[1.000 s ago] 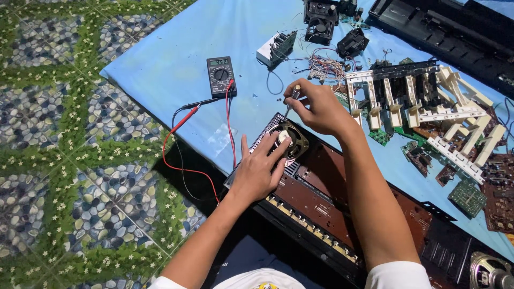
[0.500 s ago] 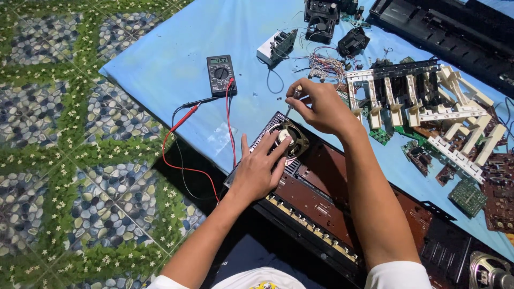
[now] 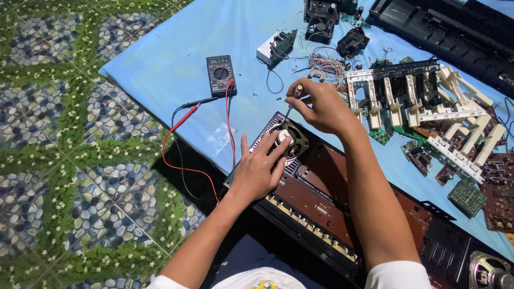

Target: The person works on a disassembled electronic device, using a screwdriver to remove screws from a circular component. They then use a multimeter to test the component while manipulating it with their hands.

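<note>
An opened black electronic keyboard case (image 3: pixel 321 214) with brown circuit boards lies across my lap. At its left end sits a small round speaker (image 3: pixel 289 138). My left hand (image 3: pixel 261 168) rests flat on the case, its fingers pressing on the speaker. My right hand (image 3: pixel 318 104) pinches the handle of a thin screwdriver (image 3: pixel 289 109), whose tip points down at the speaker's upper rim.
A digital multimeter (image 3: pixel 220 74) with red and black leads (image 3: pixel 184 144) lies on a light blue cloth (image 3: pixel 171 64). White key assemblies (image 3: pixel 428 112), green boards (image 3: pixel 468 197), black parts (image 3: pixel 321 18), another speaker (image 3: pixel 490 270) and a tiled floor (image 3: pixel 69 160) surround it.
My right hand has turned slightly on the screwdriver. The left hand stays on the speaker.
</note>
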